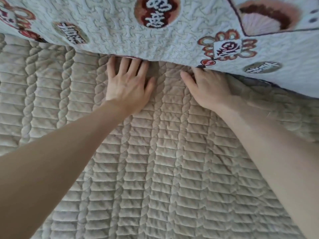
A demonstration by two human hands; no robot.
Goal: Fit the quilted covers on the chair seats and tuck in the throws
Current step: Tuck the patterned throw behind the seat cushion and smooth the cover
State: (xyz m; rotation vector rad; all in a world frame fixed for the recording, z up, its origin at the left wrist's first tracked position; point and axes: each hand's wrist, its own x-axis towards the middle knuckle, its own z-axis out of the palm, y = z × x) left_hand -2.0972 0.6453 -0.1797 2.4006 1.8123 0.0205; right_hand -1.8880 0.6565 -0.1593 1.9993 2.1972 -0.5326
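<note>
The beige quilted cover (155,178) lay spread over the seat, filling the near view. The patterned throw (112,37) hung along its far edge. The left hand (128,87) pressed flat on the cover, fingers straight, tips under the throw's hem. The right hand (208,88) lay just beside it, its fingers hidden beneath the throw, so their grip could not be told.

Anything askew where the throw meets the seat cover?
Yes: the lower edge of the patterned throw lies loose and slanted, reaching further down the quilted cover on the right. The left hand and right hand have fingertips at that edge. No damage or spills.
</note>
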